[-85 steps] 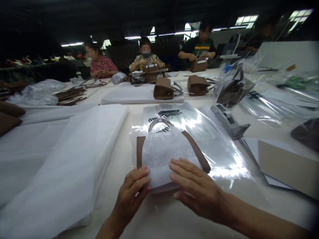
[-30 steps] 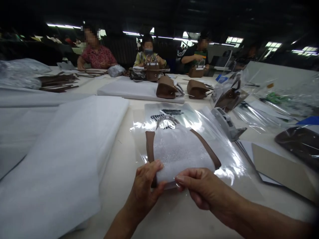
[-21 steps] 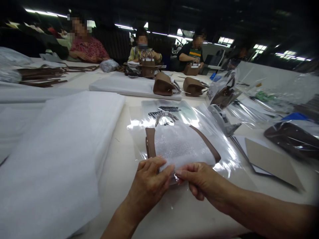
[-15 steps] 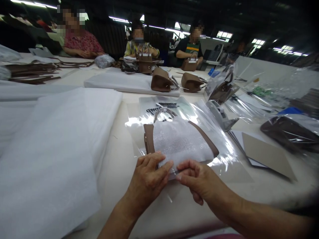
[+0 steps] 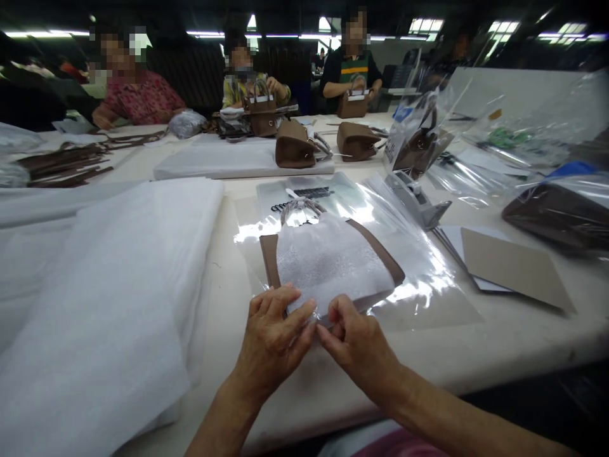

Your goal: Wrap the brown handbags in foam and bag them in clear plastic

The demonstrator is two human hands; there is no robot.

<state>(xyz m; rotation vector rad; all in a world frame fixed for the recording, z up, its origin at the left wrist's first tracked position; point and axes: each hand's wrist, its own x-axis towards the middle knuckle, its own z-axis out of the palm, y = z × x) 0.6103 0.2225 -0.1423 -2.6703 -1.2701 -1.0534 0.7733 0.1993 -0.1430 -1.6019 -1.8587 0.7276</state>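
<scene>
A brown handbag lies on clear plastic sheeting, its handles wrapped and pointing away from me. White foam sheet covers most of its upper face. My left hand grips the foam at the bag's near left edge, fingers bent over it and thumb at the front. Beside it, my right hand is closed in a pinch at the same near edge, its fingertips almost touching my left thumb. A small clear glint shows between the hands; what the right fingers pinch is too small to make out.
Stacked white foam sheets cover the left side. A grey tape dispenser and flat boards lie to the right, near a plastic-wrapped brown bag. More brown handbags stand farther back, where several people work across the table.
My right hand has drawn in closer to the left, its fingers curling more tightly at the bag's near edge. The left hand keeps its place on the foam. The view has shifted slightly.
</scene>
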